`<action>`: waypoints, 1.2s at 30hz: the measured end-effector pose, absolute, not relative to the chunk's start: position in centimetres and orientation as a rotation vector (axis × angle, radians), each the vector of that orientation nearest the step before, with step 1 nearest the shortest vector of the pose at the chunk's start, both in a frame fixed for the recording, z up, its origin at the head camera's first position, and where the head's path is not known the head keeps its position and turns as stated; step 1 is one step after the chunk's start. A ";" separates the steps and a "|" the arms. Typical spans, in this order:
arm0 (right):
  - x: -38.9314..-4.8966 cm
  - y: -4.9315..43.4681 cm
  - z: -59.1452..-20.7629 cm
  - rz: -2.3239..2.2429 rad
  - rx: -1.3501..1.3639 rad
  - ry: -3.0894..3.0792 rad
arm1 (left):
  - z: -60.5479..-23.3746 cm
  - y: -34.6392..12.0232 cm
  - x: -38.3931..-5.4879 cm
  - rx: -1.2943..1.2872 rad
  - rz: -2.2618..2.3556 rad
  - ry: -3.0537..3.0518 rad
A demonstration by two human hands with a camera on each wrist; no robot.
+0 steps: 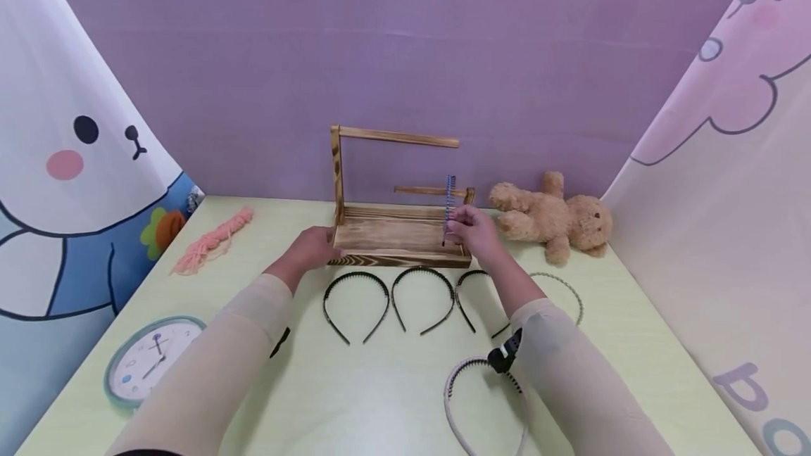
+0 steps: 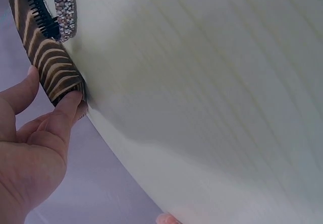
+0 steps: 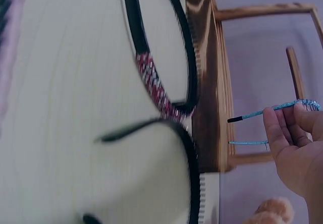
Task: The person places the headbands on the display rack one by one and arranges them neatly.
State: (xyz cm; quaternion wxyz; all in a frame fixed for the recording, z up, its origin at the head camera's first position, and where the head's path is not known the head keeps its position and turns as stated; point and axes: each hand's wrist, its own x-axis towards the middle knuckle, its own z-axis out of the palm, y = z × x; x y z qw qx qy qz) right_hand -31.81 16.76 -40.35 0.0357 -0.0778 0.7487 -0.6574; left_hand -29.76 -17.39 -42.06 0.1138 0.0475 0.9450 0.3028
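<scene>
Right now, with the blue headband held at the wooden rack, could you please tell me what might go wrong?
The lower bar has a free end, so the blue headband could slip off if the right hand lets go too early. The wooden rack might shift on a bump if the left hand loosens at its front corner. The black wrist device overlaps the pale headband in the head view, so it might brush it.

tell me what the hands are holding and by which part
The right hand holds a blue headband by its side, above the tips. The left hand grips the wooden rack by its front left corner.
</scene>
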 end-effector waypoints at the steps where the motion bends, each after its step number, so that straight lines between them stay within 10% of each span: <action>1: -31.9 17.1 -40.4 -2.032 -0.223 2.296 | -42.0 -17.4 -29.7 0.139 0.886 2.770; 36: -31.4 19.6 -41.0 -2.040 -0.198 2.275 | -41.9 -17.3 -29.9 0.127 0.882 2.771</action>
